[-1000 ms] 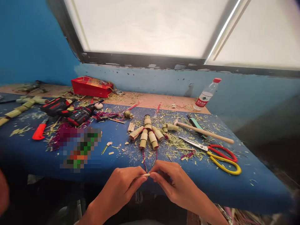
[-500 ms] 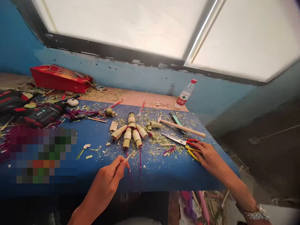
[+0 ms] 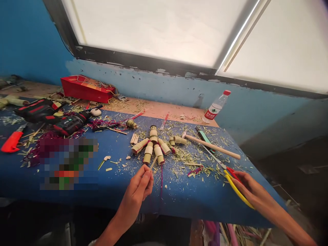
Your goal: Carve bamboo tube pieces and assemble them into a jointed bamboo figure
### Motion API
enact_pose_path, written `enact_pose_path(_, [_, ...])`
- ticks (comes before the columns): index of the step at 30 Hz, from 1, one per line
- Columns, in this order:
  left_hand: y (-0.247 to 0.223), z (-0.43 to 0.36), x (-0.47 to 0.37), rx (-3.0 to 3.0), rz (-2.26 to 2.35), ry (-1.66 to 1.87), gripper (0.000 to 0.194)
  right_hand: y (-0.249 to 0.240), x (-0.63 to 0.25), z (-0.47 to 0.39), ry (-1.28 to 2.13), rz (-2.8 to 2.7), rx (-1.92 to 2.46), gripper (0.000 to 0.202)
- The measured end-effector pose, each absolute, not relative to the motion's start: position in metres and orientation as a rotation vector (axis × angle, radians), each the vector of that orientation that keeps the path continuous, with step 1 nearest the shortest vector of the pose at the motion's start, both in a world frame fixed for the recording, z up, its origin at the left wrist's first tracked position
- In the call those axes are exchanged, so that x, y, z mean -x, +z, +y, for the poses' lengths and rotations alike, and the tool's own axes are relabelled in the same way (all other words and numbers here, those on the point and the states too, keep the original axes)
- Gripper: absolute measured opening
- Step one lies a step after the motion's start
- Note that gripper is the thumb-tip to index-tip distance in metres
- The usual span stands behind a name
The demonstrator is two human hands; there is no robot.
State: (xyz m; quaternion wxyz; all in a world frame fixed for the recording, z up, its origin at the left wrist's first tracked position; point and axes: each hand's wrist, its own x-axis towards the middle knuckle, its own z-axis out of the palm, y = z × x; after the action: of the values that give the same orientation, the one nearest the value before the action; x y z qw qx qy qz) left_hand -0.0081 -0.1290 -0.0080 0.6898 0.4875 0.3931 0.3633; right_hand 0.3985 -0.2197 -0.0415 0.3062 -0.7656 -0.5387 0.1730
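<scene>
My left hand (image 3: 141, 184) is closed, pinching a thin bamboo stick (image 3: 153, 164) between thumb and fingers. The stick points up and away, its far end in front of a jointed bamboo figure (image 3: 153, 136) made of short tube pieces strung on purple cord (image 3: 161, 181). On the right, my right hand (image 3: 252, 189) is closed around the handles of a pair of scissors (image 3: 237, 188), one red and one yellow. Their metal blades point away to the left, over scattered shavings, near a wooden-handled hammer (image 3: 215, 146).
A teal-handled tool (image 3: 206, 139) lies behind the hammer. A water bottle (image 3: 215, 108) stands at the back right. To the left are power drills (image 3: 70, 123), an orange-handled tool (image 3: 13, 140), purple string and a red box (image 3: 87, 89). A pixelated patch hides part of the table.
My right hand has drawn the scissors toward me and turned them. My left hand has moved the stick closer to the bamboo figure. The view has swung left.
</scene>
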Motion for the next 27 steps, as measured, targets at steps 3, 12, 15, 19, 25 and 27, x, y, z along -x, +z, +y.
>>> enact_pose_path(3, [-0.010,-0.131,0.004,-1.154,0.887,0.902,0.037,-0.020,-0.349,-0.230,0.626,-1.213,1.837,0.056])
enact_pose_path(12, [-0.001,-0.141,0.001,-1.362,0.978,0.949,0.036,-0.040,-0.176,-0.233,1.245,-1.119,1.323,0.075])
enact_pose_path(15, [0.002,-0.141,0.006,-1.401,1.000,0.978,0.037,-0.045,-0.158,-0.229,1.262,-1.185,1.363,0.076])
enact_pose_path(19, [0.002,-0.140,0.011,-1.527,1.104,1.016,0.036,-0.051,-0.142,-0.224,1.255,-1.100,1.354,0.085])
enact_pose_path(25, [0.006,-0.136,0.014,-1.817,1.193,0.997,0.036,-0.063,-0.122,-0.216,1.368,-1.063,1.218,0.082])
enact_pose_path(27, [0.007,-0.134,0.015,-1.888,1.201,0.988,0.036,-0.061,-0.117,-0.215,1.385,-1.089,1.219,0.074])
